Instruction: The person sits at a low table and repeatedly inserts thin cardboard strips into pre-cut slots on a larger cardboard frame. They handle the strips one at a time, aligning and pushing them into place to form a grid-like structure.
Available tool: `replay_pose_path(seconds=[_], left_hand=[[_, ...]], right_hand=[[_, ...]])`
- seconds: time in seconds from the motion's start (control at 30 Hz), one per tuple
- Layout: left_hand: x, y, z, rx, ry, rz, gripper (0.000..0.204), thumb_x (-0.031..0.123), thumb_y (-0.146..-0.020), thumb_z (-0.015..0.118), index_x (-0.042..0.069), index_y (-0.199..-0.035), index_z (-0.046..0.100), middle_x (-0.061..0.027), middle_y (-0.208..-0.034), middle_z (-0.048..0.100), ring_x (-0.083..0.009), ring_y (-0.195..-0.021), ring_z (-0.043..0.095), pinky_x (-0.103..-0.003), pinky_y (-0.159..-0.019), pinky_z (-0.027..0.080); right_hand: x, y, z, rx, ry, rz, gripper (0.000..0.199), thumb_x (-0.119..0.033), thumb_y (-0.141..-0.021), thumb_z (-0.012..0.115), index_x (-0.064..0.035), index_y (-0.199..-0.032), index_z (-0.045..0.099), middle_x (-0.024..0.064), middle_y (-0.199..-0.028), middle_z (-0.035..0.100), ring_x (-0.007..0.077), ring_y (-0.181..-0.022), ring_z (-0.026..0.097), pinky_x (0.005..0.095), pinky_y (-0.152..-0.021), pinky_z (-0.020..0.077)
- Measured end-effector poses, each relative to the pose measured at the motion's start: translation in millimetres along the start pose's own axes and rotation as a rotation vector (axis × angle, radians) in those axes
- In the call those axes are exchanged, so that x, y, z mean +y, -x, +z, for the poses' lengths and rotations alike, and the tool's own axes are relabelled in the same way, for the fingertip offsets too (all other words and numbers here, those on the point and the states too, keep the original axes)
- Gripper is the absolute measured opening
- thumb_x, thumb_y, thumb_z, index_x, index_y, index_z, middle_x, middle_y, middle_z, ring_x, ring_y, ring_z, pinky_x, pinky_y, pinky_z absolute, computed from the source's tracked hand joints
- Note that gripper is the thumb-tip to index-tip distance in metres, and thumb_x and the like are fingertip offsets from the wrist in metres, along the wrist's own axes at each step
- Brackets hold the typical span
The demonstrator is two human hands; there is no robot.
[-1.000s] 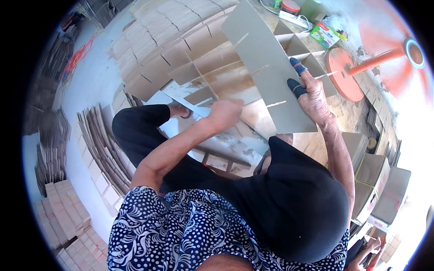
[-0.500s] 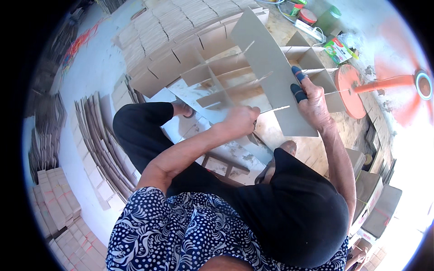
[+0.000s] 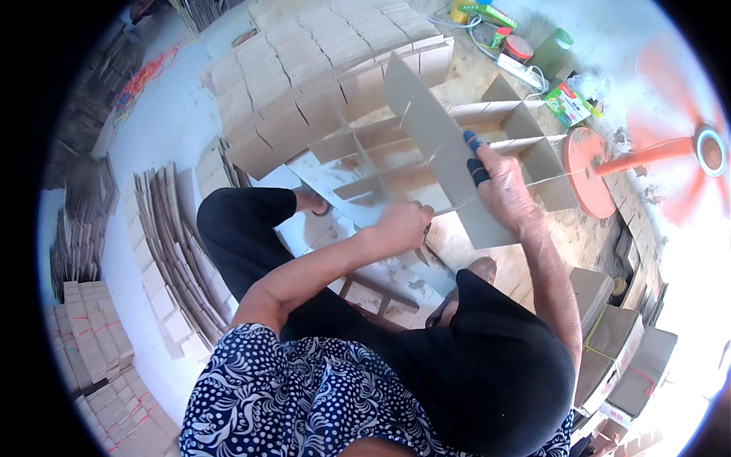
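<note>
the slotted cardboard divider [image 3: 438,156] is being held upright over the half-built grid [image 3: 396,164] by the right hand [image 3: 506,190], fingers clamped on its edge; the left hand [image 3: 400,227] is gripping its lower edge. misaligned slots are likely risking a bent strip.

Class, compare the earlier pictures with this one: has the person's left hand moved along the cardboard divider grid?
Yes. The left hand has shifted rightward, closer to the right hand gripping the slotted cardboard strip.
</note>
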State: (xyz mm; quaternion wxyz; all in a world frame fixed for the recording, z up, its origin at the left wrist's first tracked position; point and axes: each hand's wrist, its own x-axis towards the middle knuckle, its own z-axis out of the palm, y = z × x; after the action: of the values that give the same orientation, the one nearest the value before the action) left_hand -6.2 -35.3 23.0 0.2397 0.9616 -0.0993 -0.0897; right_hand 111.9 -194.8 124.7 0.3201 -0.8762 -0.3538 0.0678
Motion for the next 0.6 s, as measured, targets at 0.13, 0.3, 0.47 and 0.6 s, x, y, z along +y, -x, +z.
replay_pose_path(seconds=[0.13,0.3,0.47,0.6], left_hand=[[1.4,-1.9,-6.3,-0.028,-0.022,-0.033,0.017,0.013,-0.076,0.055,0.006,-0.090,0.063,-0.0194,-0.086,0.065,-0.0387,-0.083,0.063,-0.050,-0.072,0.049],[3.7,-5.6,-13.9,-0.042,-0.015,-0.047,0.016,0.013,-0.076,0.056,0.006,-0.088,0.063,-0.0184,-0.086,0.065,-0.0387,-0.083,0.063,-0.050,-0.072,0.048],[2.0,-7.3,-7.1,-0.026,-0.042,-0.041,0.013,0.011,-0.074,0.056,0.006,-0.085,0.063,-0.0176,-0.084,0.064,-0.0383,-0.081,0.063,-0.049,-0.071,0.048],[-0.2,-9.6,-9.8,-0.044,-0.078,-0.026,0.011,0.010,-0.073,0.057,0.005,-0.082,0.062,-0.0173,-0.083,0.064,-0.0375,-0.080,0.063,-0.048,-0.070,0.049]], right_hand=[[3.3,1.1,19.3,-0.020,0.037,0.012,0.051,0.008,-0.076,0.054,-0.0073,-0.125,0.053,0.0236,-0.090,0.062,0.0382,-0.085,0.063,0.0380,-0.074,0.0490],[16.5,10.4,46.3,-0.041,0.223,-0.019,0.037,-0.004,-0.072,0.060,-0.0063,-0.109,0.057,0.0190,-0.086,0.064,0.0393,-0.081,0.062,0.0470,-0.070,0.0496],[6.4,4.2,58.8,0.251,0.388,-0.304,0.035,-0.011,-0.072,0.061,-0.0022,-0.106,0.060,0.0179,-0.082,0.063,0.0373,-0.080,0.062,0.0452,-0.071,0.0496],[13.7,-5.0,59.5,-0.089,0.054,0.029,0.024,-0.007,-0.076,0.055,0.0012,-0.099,0.059,0.0218,-0.088,0.064,0.0401,-0.087,0.061,0.0465,-0.076,0.0486]])
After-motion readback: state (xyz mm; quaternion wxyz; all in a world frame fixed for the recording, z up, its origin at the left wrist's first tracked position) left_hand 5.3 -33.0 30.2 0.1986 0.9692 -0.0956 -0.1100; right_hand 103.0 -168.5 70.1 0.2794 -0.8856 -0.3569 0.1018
